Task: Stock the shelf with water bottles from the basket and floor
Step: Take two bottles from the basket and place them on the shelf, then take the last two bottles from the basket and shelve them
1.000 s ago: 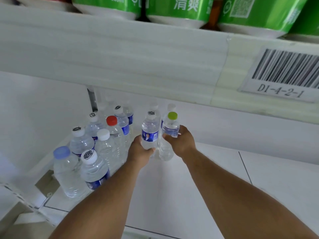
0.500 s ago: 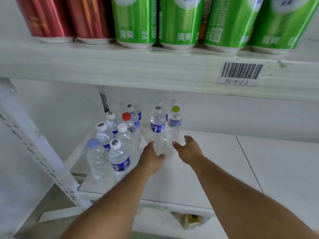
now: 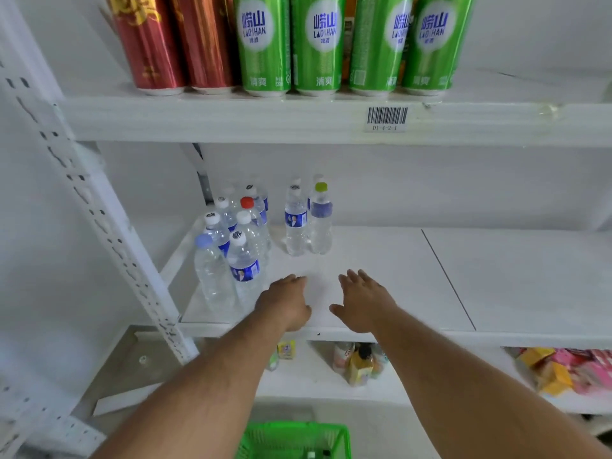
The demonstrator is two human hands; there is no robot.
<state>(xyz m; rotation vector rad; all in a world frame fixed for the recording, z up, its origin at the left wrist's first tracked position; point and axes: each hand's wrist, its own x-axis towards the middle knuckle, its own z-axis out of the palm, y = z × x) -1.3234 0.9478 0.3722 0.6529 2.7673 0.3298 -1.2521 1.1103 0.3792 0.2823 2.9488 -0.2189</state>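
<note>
Several water bottles [image 3: 243, 256] stand clustered at the left end of the white middle shelf [image 3: 397, 276]. A little to their right stand two more: a blue-labelled bottle with a white cap [image 3: 295, 223] and a bottle with a lime-green cap [image 3: 320, 220], side by side and upright. My left hand [image 3: 287, 301] and my right hand [image 3: 362, 301] hover over the shelf's front part, both empty with fingers relaxed, well short of the two bottles. A green basket [image 3: 294, 440] sits at the bottom of the view between my forearms.
Red cans [image 3: 175, 41] and green cans [image 3: 318, 44] line the upper shelf above a barcode label [image 3: 386, 118]. A perforated white upright [image 3: 99, 207] runs down the left. Small drinks [image 3: 359, 362] and bright packets [image 3: 569, 372] sit on the lower shelf.
Both hands let go of the two bottles, which now stand on the shelf, and drew back toward me. The view pulled back and the basket came into sight.
</note>
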